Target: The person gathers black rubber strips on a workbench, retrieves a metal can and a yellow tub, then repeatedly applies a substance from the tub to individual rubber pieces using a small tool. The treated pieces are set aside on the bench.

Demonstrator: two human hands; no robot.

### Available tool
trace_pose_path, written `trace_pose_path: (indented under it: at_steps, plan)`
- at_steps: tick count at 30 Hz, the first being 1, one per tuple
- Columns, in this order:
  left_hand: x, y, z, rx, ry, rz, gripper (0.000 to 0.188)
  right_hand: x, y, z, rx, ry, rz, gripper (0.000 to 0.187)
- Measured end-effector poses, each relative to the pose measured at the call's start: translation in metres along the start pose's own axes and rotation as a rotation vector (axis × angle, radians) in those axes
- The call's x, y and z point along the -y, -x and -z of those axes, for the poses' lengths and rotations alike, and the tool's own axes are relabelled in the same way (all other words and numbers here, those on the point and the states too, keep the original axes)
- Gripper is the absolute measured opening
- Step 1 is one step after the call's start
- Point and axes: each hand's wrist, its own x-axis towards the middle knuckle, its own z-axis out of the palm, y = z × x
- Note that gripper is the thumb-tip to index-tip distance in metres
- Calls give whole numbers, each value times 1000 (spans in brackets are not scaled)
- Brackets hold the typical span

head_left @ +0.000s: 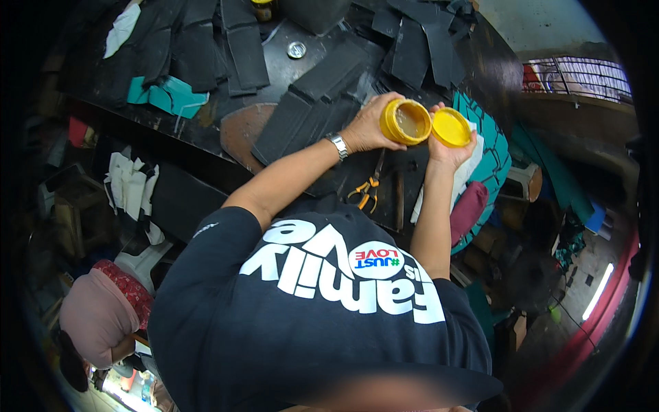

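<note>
My left hand (366, 128), with a metal watch on the wrist, grips an open yellow round jar (406, 122) tipped toward me, showing pale contents inside. My right hand (446, 154) holds the jar's yellow lid (451, 127) right beside the jar, its edge almost touching the rim. Both hands are raised above a dark worktable (288, 69). My dark printed T-shirt fills the lower middle of the view.
Several black cut sheets (322, 75) and teal pieces (168, 96) cover the table. Orange-handled pliers (367, 191) lie below my hands. A small round metal cap (296, 49) sits farther back. White cloths (130, 185) hang at left. Another person in pink (96, 316) is at lower left.
</note>
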Motion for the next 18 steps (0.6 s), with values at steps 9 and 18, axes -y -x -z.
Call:
trace_pose_path:
  at_steps: [9,18]
  plan:
    - [11,40,19,169,-157,-93,107,85,-36,-21,-55,1228,565,65]
    - [31,39,9,241,-173,142,122,-42,-25,-71,345,1875,893,114]
